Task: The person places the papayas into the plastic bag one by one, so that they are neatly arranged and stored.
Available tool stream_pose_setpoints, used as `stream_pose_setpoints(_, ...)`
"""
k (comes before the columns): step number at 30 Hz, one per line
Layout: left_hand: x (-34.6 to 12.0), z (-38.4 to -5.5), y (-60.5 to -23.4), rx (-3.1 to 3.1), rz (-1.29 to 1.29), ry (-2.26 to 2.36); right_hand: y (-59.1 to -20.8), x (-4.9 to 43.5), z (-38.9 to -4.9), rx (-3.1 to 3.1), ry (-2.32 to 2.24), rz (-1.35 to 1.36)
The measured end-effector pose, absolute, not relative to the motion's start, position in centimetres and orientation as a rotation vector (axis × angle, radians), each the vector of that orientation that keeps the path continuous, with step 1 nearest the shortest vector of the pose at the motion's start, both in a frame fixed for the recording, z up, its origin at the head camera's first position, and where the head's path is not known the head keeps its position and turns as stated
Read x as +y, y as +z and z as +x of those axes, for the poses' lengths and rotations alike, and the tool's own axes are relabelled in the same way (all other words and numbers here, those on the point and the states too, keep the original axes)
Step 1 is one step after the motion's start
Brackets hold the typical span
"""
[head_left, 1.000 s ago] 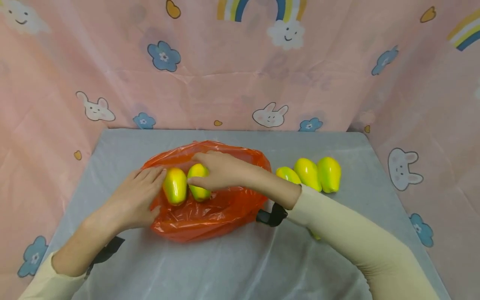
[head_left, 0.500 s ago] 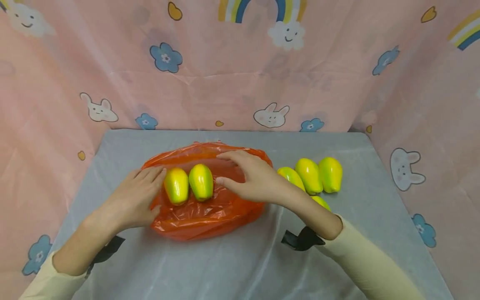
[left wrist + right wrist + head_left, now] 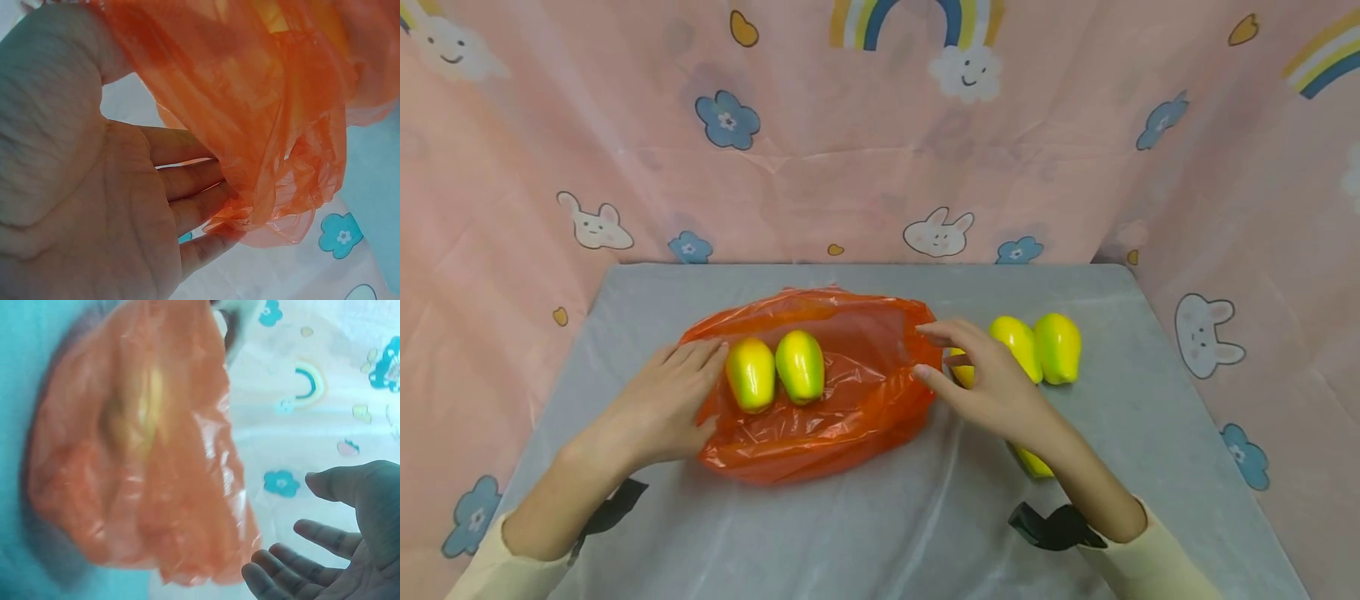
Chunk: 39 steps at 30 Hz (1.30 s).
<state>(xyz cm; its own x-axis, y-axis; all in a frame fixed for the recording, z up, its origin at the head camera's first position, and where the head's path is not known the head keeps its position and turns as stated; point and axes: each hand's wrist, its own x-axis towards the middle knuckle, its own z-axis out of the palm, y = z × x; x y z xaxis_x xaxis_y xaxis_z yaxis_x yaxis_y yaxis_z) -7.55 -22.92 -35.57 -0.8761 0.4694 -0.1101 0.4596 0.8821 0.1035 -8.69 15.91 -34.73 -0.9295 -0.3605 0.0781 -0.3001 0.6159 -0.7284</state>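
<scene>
Orange bag, mouth up on grey table, two yellow-green fruits inside.
Left hand touches left rim, fingers extended, no clench, likely to hold the mouth spread. Right hand empty, thumb and fingers well parted, by the right rim; loose fruits sit to the right, likely for easy reach.

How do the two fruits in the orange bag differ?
The left fruit looks more golden; the right fruit shows more green.
The left fruit lies right beside the left hand; the right fruit lies farther from it.
Both are glossy and inside the orange bag.
</scene>
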Motion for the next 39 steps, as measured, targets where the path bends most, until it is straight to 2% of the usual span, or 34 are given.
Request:
stream_pose_setpoints(7, -23.1, -7.4, -35.7, 2.931, 0.734, 0.125, -37.0, 18.2, -7.1, 2.842, -1.258, -0.483)
stream_pose_setpoints(24, -23.1, -7.5, -35.4, 2.915, 0.723, 0.093, -40.5, 22.9, -4.8, 3.072, -0.96, -0.235)
stream_pose_setpoints(39, -23.0, -7.6, -35.3, 2.918, 0.718, 0.113, -43.3, 25.3, -3.7, 3.16, -0.891, -0.168)
